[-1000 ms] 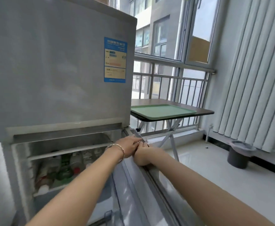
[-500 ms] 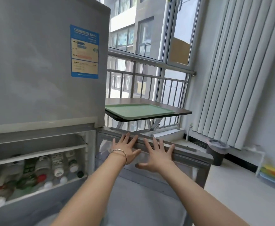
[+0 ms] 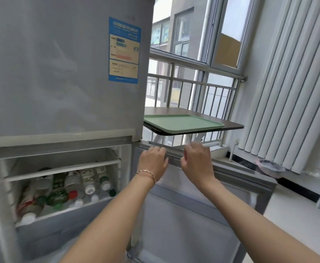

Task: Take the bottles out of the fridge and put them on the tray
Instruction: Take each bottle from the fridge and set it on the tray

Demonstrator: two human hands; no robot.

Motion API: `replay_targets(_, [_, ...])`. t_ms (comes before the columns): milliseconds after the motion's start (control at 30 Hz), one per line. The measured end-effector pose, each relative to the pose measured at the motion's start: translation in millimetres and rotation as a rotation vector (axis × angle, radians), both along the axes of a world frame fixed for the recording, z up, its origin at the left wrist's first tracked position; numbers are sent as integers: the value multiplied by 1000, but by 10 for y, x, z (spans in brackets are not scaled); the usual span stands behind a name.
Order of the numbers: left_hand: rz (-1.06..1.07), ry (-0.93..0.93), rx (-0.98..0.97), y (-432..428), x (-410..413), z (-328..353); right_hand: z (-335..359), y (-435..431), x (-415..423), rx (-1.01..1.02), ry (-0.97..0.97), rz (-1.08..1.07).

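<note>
**Lower door open, bottles not touched yet**

Both hands sit at the top edge of the lower fridge door (image 3: 193,215), which is swung wide open. Left hand (image 3: 152,162) lies flat on the edge, grip released, nothing held. Right hand (image 3: 198,161) is blurred; fingers look loosely spread over the edge, also holding nothing.

Bottles (image 3: 73,186) lie on their sides, caps toward the opening, packed together on the lower shelf (image 3: 64,210) of the fridge (image 3: 60,73). Mixed labels and cap colours; exact count unclear.

Green tray (image 3: 182,123) sits bare on the folding bench (image 3: 231,125) just right of the fridge.

Handling guess: plastic bottles, light to moderate, possibly cold and slick with condensation. Round and stacked, so neighbours may roll when one comes out. Take one by the neck or cap end, pull straight out, then wrap the body. Start with the top or rightmost one.
</note>
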State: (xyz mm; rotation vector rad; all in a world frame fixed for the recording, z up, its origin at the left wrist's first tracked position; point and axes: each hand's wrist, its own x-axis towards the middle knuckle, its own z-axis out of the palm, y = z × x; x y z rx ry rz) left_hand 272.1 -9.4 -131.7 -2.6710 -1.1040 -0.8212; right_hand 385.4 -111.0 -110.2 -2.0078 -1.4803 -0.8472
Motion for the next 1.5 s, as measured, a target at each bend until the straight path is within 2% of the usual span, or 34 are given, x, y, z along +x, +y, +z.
replay_targets(67, [41,-31,-4,91,-245,20,94,195,-276,-24,18,60])
replay_targets(233, [198,80,-199,485,-1096,-255,-232,840,-1111,-148,94,262])
replay_targets(333, [275,128,-272,755,-1515,-451,-602,1179,-1508,-300,233,343])
replay_targets(500, [363,115,-356,1102,-1822,-777,-1186,1685,-1725,-608,440,331])
replay_targets(700, [388,118,-462,1544,-1859,-1101,-1564,2357,-1712,-896,439,283])
replay_targets(933, [425,68,-529,1833,-1738,-1432,-1910,2849,-1686,-1032,372,267])
replay_targets(1033, [437,68,-524,1875,-1694,-1503,-2101,2974,-1656,-1019,400,277])
replay_targets(1167, [450,69,-532,1912,-1709,-1561,-2199,2918,-1598,-772,440,318])
replay_targets(1333, [459,52,-551,1918,-1711,-1532,-1964,2650,-1599,-463,250,327])
replay_targets(1500, [354,-48,-590,1716,-1533,-1307,-1416,2247,-1541,-417,106,427])
